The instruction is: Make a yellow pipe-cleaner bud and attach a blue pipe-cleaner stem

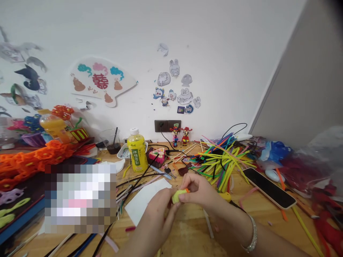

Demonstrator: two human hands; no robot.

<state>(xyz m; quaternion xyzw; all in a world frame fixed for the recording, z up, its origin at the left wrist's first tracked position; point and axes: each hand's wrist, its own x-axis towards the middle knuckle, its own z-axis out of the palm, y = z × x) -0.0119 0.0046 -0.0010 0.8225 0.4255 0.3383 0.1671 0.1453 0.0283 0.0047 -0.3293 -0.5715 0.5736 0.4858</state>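
Observation:
Between the fingertips of both hands is a small yellow-green fuzzy craft piece [175, 196] with a bit of orange at its right end. My left hand [162, 207] pinches it from the left. From the right, my right hand [197, 191] grips it with thumb and index finger; a silvery bracelet circles that wrist. Part of the piece is covered by the fingers. A white paper sheet [144, 200] lies under and left of my left hand. Beyond my right hand spreads a loose heap of coloured pipe cleaners [227, 160], mostly yellow.
A yellow drink bottle [137, 151] stands behind the paper, near a plastic cup [112, 145] of dark liquid. A phone [269, 187] lies at right beside plastic bags [302, 164]. Orange fuzzy craftwork [29, 160] fills the left. Two small figurines [185, 136] stand by the wall.

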